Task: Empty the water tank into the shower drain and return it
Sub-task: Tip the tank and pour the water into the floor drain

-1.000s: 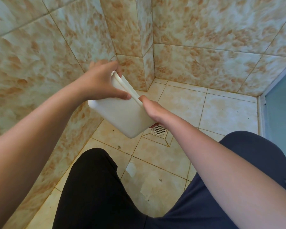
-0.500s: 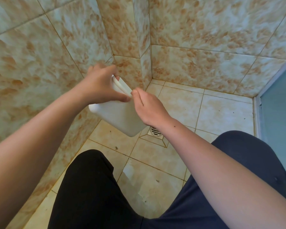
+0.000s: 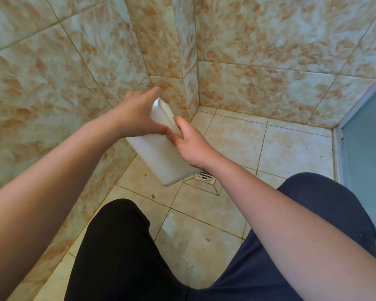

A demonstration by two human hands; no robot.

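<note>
A white plastic water tank [image 3: 161, 157] hangs tilted in the air above the shower floor, its lower corner close over the metal drain [image 3: 205, 175]. My left hand [image 3: 141, 115] grips its upper end from the left side. My right hand [image 3: 188, 144] is closed on the tank's right edge, fingers wrapped over the narrow side. The tank's opening is hidden, and I see no water stream. Part of the drain grate is covered by the tank and my right wrist.
Tiled walls close in on the left and behind, meeting at a protruding corner column [image 3: 171, 61]. A frosted blue door [image 3: 369, 148] stands at the right. My knees [image 3: 122, 246] in dark trousers crouch over the beige floor tiles [image 3: 280, 148].
My right hand slid up the tank's right edge toward my left hand and now grips it. The tank shifted slightly nearer the wall.
</note>
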